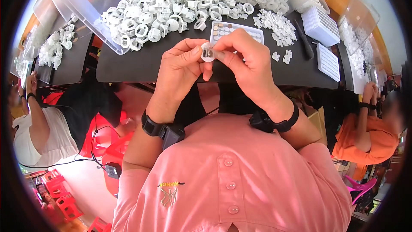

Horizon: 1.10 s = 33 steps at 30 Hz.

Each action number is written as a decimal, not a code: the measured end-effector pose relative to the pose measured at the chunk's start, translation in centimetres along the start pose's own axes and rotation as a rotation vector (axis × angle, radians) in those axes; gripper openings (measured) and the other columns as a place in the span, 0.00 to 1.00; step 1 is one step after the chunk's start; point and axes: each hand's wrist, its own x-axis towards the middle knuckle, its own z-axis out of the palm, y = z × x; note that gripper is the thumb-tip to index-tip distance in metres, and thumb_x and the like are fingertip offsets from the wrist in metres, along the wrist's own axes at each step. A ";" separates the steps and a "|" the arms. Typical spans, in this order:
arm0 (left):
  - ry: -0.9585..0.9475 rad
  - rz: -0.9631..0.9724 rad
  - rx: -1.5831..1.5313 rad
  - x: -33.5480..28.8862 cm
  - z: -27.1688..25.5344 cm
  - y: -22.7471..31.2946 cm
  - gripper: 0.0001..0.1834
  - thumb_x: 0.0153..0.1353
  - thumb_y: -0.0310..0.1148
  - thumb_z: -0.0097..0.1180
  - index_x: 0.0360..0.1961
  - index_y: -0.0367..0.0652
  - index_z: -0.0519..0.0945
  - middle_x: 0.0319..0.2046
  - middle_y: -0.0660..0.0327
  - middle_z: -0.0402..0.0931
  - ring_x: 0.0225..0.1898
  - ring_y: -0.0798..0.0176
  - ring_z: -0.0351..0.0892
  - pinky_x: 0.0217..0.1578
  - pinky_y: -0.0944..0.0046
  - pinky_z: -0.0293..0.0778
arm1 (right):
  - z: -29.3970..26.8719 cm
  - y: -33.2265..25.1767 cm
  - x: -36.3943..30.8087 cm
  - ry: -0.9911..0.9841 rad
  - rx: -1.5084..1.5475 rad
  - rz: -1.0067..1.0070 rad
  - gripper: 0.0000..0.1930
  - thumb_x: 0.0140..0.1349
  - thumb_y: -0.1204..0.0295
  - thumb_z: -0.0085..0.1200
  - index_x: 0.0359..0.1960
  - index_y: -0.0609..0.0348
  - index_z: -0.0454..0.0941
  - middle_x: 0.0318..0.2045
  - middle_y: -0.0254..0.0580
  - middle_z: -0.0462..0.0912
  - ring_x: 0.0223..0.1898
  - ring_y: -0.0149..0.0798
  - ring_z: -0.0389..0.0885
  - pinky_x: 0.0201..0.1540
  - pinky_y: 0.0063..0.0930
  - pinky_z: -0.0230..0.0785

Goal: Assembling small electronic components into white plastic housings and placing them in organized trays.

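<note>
Above the table's near edge, my left hand (182, 60) is closed on a round white plastic part (207, 53), pinched between thumb and fingers. A rectangular opening and a greyish, shiny spot show in its face. From the right, my right hand (246, 58) meets the part with thumb and forefinger pressed together; what lies between those fingertips is too small to name. Just beyond my hands is a white tray (257, 38) with small round pieces in its pockets. A heap of similar round white parts (159, 10) spreads across the table's far side.
Small flat white pieces (277, 28) lie right of the tray, beside a black long-handled tool (304, 38). Stacked white trays (322, 25) and a single pocketed tray (328, 62) stand farther right. People work on both sides, one in white (47, 133), one in orange (365, 137).
</note>
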 end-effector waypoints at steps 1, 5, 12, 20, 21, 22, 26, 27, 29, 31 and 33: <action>0.001 0.001 -0.003 0.0 0.1 0.0 0.15 0.69 0.33 0.55 0.50 0.31 0.78 0.33 0.52 0.80 0.29 0.59 0.79 0.24 0.62 0.73 | 0.0 -0.1 0.0 -0.003 -0.002 0.000 0.07 0.57 0.86 0.55 0.34 0.61 0.78 0.28 0.40 0.76 0.27 0.39 0.79 0.30 0.29 0.70; 0.032 -0.020 -0.010 -0.2 0.3 0.1 0.16 0.69 0.34 0.55 0.50 0.31 0.77 0.33 0.52 0.81 0.27 0.60 0.80 0.25 0.62 0.74 | 0.3 -0.3 -0.3 0.009 -0.139 -0.105 0.07 0.56 0.85 0.56 0.34 0.60 0.79 0.29 0.40 0.76 0.26 0.41 0.80 0.28 0.31 0.71; 0.036 -0.016 -0.033 -0.3 0.7 0.2 0.13 0.68 0.29 0.58 0.48 0.30 0.78 0.37 0.53 0.81 0.30 0.61 0.82 0.26 0.62 0.77 | -0.2 -0.3 0.8 -0.086 -0.100 0.010 0.07 0.57 0.85 0.58 0.36 0.62 0.79 0.28 0.38 0.76 0.28 0.34 0.78 0.30 0.26 0.70; 0.061 -0.012 -0.023 -0.3 0.8 0.0 0.13 0.68 0.30 0.57 0.48 0.30 0.79 0.37 0.51 0.82 0.29 0.62 0.81 0.26 0.62 0.76 | 0.5 0.0 0.3 0.015 -0.039 0.036 0.06 0.56 0.82 0.57 0.35 0.60 0.77 0.29 0.42 0.79 0.27 0.41 0.81 0.29 0.32 0.71; 0.048 0.000 -0.043 -0.3 0.7 -0.1 0.13 0.68 0.30 0.56 0.48 0.31 0.79 0.37 0.50 0.82 0.29 0.61 0.81 0.25 0.62 0.76 | 0.3 0.2 0.3 0.019 0.100 0.113 0.06 0.57 0.81 0.58 0.35 0.60 0.77 0.29 0.42 0.80 0.27 0.39 0.81 0.31 0.30 0.72; 0.045 0.001 -0.050 -0.2 0.6 -0.1 0.13 0.68 0.30 0.56 0.48 0.31 0.79 0.37 0.50 0.82 0.29 0.61 0.81 0.25 0.62 0.76 | -0.4 0.2 0.6 0.052 0.001 0.089 0.05 0.58 0.81 0.58 0.35 0.61 0.78 0.29 0.42 0.80 0.27 0.37 0.80 0.32 0.29 0.72; 0.014 -0.001 -0.101 -0.2 0.3 -0.1 0.13 0.69 0.30 0.55 0.48 0.31 0.79 0.38 0.47 0.81 0.28 0.60 0.80 0.26 0.62 0.74 | -4.8 1.2 3.6 0.009 -0.315 0.204 0.04 0.57 0.76 0.58 0.34 0.60 0.80 0.27 0.42 0.82 0.28 0.40 0.81 0.32 0.31 0.72; 0.014 -0.001 -0.104 -0.1 0.3 0.0 0.13 0.69 0.30 0.54 0.48 0.31 0.79 0.39 0.47 0.81 0.28 0.60 0.79 0.26 0.62 0.74 | -5.5 1.8 4.2 -0.048 -0.409 0.226 0.04 0.57 0.74 0.58 0.34 0.58 0.81 0.28 0.42 0.83 0.29 0.43 0.82 0.32 0.33 0.72; 0.017 -0.001 -0.118 -0.2 0.3 0.0 0.13 0.69 0.30 0.54 0.48 0.31 0.79 0.39 0.47 0.81 0.28 0.60 0.79 0.27 0.62 0.74 | -5.1 2.4 4.5 -0.094 -0.503 0.164 0.05 0.57 0.72 0.58 0.34 0.55 0.82 0.29 0.41 0.83 0.31 0.45 0.82 0.33 0.36 0.72; 0.021 -0.001 -0.131 -0.1 0.4 -0.1 0.13 0.69 0.30 0.54 0.48 0.30 0.79 0.39 0.47 0.81 0.28 0.60 0.80 0.27 0.62 0.74 | -4.2 2.7 4.6 -0.141 -0.596 0.102 0.05 0.57 0.71 0.58 0.34 0.52 0.82 0.30 0.41 0.84 0.33 0.47 0.83 0.35 0.39 0.73; 0.014 0.008 -0.122 -0.2 0.3 0.1 0.13 0.69 0.29 0.55 0.49 0.30 0.79 0.38 0.48 0.81 0.29 0.60 0.80 0.27 0.63 0.74 | -2.7 2.8 4.7 -0.222 -0.703 0.005 0.07 0.57 0.74 0.57 0.37 0.54 0.83 0.32 0.42 0.85 0.32 0.46 0.83 0.36 0.34 0.73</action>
